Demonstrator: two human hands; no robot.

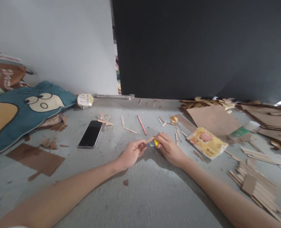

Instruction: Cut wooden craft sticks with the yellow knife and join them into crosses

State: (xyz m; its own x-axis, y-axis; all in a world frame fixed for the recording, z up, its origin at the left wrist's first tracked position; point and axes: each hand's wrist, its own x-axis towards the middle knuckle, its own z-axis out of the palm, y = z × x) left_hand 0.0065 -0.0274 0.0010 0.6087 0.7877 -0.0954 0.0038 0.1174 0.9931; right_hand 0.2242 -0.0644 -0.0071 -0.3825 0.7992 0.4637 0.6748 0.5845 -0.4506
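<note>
Between its thumb and fingers my left hand point(132, 154) pinches a short wooden craft stick point(149, 140), whose rounded end points right. My right hand point(169, 148) is wrapped round a yellow utility knife point(156, 142). The knife's metal blade point(151, 144) lies just below the stick, close to my left fingertips; whether it touches the wood I cannot tell. Beyond both hands a pink-and-white pencil point(141, 124) rests on the grey table. Left of it are bits of craft stick point(130, 129) and a small star-like assembly of sticks point(106, 122).
A black-screened phone point(91, 134) lies to the left, near a blue cartoon pillow point(42, 103) and brown cardboard scraps point(35, 158). At right are a yellow tissue pack point(207, 142), a green-and-white tube point(244, 130), a pile of craft sticks point(256, 183) and cardboard sheets point(214, 120).
</note>
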